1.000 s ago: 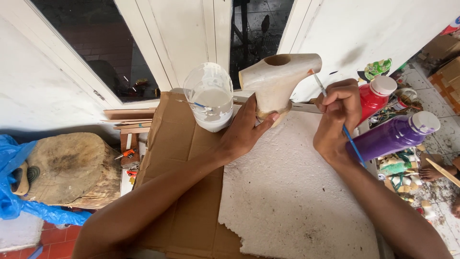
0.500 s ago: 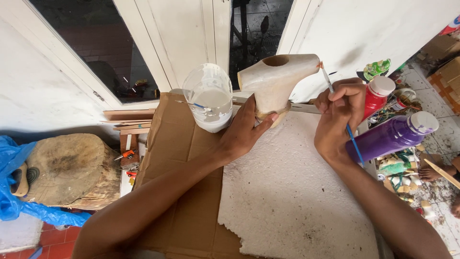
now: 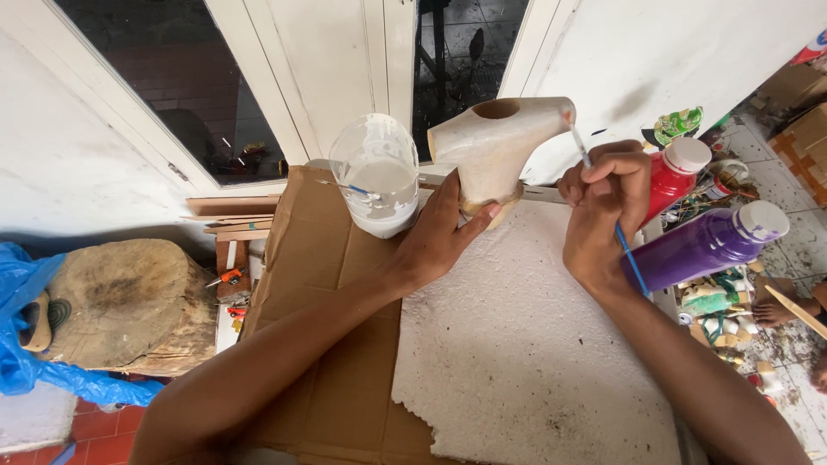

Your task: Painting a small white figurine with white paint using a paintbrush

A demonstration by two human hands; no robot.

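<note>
Your left hand (image 3: 444, 237) grips the pale carving (image 3: 495, 146); right hand (image 3: 603, 202) pinches the brush (image 3: 603, 194). A slipping grip could knock over the paint cup (image 3: 376, 176) just beside it.

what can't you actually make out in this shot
- Head view: the base of the pale carved piece is covered by the left hand.
- The brush tip is too small to show whether it touches the piece; the right hand hides its middle.
- The purple bottle label faces away.
- The foam sheet is cut off by the bottom edge.
</note>
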